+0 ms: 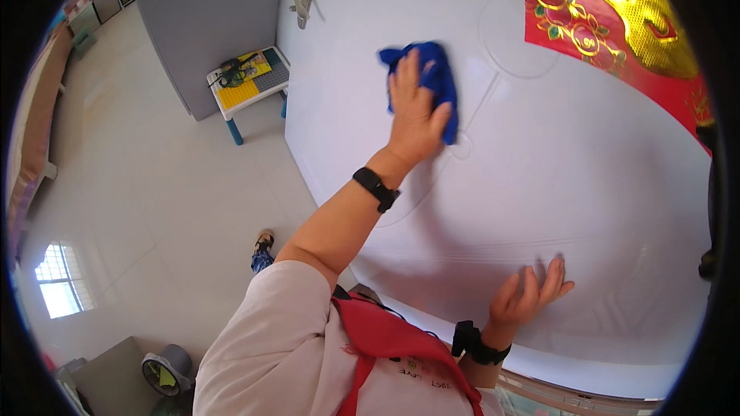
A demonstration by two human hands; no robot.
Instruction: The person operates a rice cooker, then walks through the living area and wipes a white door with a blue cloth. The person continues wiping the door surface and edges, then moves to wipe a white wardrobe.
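My left hand lies flat over a crumpled blue cloth, pressing it against a white door panel with moulded circles and lines. The cloth's edges are slightly blurred. Its thumb points right, and part of the cloth is hidden beneath the palm. Lower down on the right, my right hand is beside the same panel, fingers spread, holding nothing. Whether its fingertips touch the surface I cannot tell. Both wrists wear black bands. Above and left of the cloth is a metal door handle.
A red and gold decoration hangs on the panel at upper right. Beside a grey panel stands a small children's table with items on it. A lined bin is at lower left. A foot shows on the tiled floor.
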